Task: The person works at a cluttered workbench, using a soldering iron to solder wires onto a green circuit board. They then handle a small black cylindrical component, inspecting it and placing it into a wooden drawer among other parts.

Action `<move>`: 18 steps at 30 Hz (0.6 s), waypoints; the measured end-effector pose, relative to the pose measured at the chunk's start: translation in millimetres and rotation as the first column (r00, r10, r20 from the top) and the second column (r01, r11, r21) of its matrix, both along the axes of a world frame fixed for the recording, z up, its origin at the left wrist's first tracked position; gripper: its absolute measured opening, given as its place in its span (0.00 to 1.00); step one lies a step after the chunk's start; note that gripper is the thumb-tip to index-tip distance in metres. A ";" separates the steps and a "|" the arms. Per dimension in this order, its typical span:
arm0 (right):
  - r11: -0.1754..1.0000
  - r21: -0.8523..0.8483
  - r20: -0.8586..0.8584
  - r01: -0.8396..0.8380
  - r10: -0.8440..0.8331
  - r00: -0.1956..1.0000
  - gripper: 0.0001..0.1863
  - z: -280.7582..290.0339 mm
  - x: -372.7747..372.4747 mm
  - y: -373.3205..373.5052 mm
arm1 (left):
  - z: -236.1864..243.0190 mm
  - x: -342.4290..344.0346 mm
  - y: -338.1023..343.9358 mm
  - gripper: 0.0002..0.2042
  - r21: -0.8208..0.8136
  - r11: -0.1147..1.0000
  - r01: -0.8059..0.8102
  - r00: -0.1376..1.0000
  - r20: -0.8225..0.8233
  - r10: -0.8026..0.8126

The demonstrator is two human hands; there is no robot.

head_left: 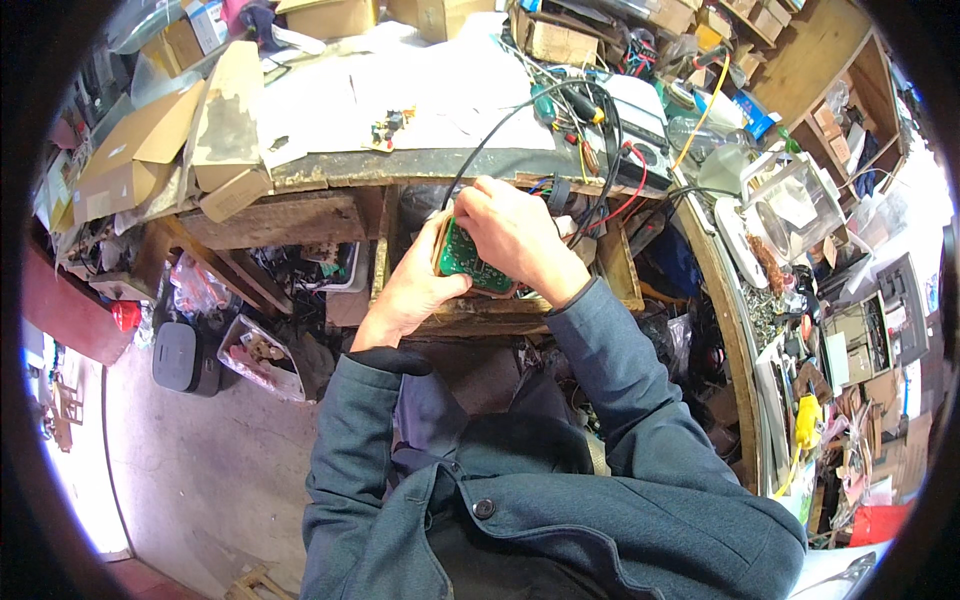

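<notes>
A green circuit board (pixel 468 265) with brownish edging is tilted up above an open wooden drawer (pixel 625 270). My left hand (pixel 404 296) grips it along its left side, with the thumb at the lower edge. Closed over the board's upper part is my right hand (pixel 518 236), its fingers curled together. What those fingers hold, if anything, is hidden. A black cable (pixel 488 134) arches from the bench down to the top of the board beside my fingers; where it ends cannot be seen.
Small electronic parts (pixel 390 128) lie on the white-covered bench (pixel 330 105). Tangled wires and tools (pixel 585 105) sit at its right. Cardboard boxes (pixel 135 160) stand at the left. A cluttered side bench holds a clear plastic container (pixel 795 200). A black bin (pixel 185 358) is on the floor.
</notes>
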State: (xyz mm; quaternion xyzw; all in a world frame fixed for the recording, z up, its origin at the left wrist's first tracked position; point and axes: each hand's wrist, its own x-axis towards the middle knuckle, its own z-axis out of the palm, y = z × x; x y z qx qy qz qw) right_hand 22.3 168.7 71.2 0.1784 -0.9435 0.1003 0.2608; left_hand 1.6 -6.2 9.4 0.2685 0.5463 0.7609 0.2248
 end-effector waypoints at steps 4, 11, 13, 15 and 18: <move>0.996 0.092 -0.003 0.021 -0.021 1.000 0.05 6.6 2.6 -5.7 | 1.5 0.1 0.3 0.44 0.006 1.000 -0.005 1.000 -0.021 0.006; 0.975 0.221 0.000 0.029 -0.030 1.000 0.04 10.7 1.7 -10.1 | -2.1 -1.6 1.4 0.44 0.035 0.999 0.009 1.000 -0.003 -0.009; 0.972 0.235 0.001 0.010 -0.011 1.000 0.04 11.9 -0.3 -8.4 | -1.3 -1.9 1.5 0.45 0.037 0.999 0.016 1.000 -0.009 -0.015; 0.969 0.249 0.016 -0.011 0.007 1.000 0.04 16.3 0.2 -8.4 | -1.1 -1.9 1.2 0.45 0.034 0.999 0.018 1.000 -0.013 -0.018; 0.964 0.265 0.035 -0.026 0.018 0.999 0.05 20.1 0.1 -8.5 | -2.9 -2.3 0.8 0.44 0.029 0.999 0.015 1.000 -0.011 -0.015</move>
